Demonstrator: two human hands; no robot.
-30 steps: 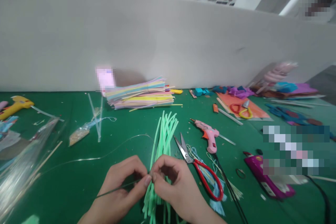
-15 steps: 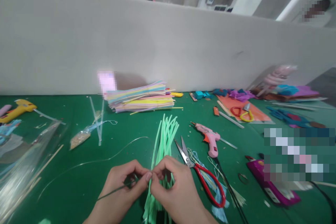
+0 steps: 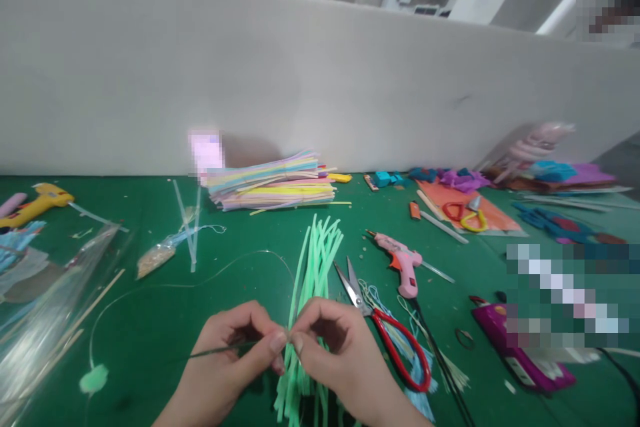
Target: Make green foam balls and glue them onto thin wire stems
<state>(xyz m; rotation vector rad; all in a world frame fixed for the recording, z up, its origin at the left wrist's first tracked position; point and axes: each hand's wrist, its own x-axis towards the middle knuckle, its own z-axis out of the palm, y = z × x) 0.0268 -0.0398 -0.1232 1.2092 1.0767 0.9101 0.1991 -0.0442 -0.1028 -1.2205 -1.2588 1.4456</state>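
My left hand (image 3: pixel 235 350) is closed, with a thin dark green stick (image 3: pixel 220 350) lying across it. My right hand (image 3: pixel 333 347) is pinched, its fingertips meeting those of the left. A thin clear thread (image 3: pixel 195 285) arcs over the table and runs down into the fingertips; the exact point of hold is hidden. Toward its other end, a small light green fluffy ball (image 3: pixel 94 379) rests at the lower left. Beneath both hands lies a bundle of light green pipe cleaners (image 3: pixel 320 260). Red-handled scissors (image 3: pixel 400 347) lie open just right of my right hand.
A pink glue gun (image 3: pixel 400 260) lies beyond the scissors, its cord running toward me. Pastel pipe cleaners (image 3: pixel 270 183) are stacked against the white partition (image 3: pixel 300 80). At left are a yellow glue gun (image 3: pixel 40 205) and clear plastic bags (image 3: pixel 55 320). A purple packet (image 3: pixel 520 347) lies at right.
The clear thread has shifted; its near end now bends down into my fingertips. The light green ball has come further into view at lower left. Both hands stay nearly in place.
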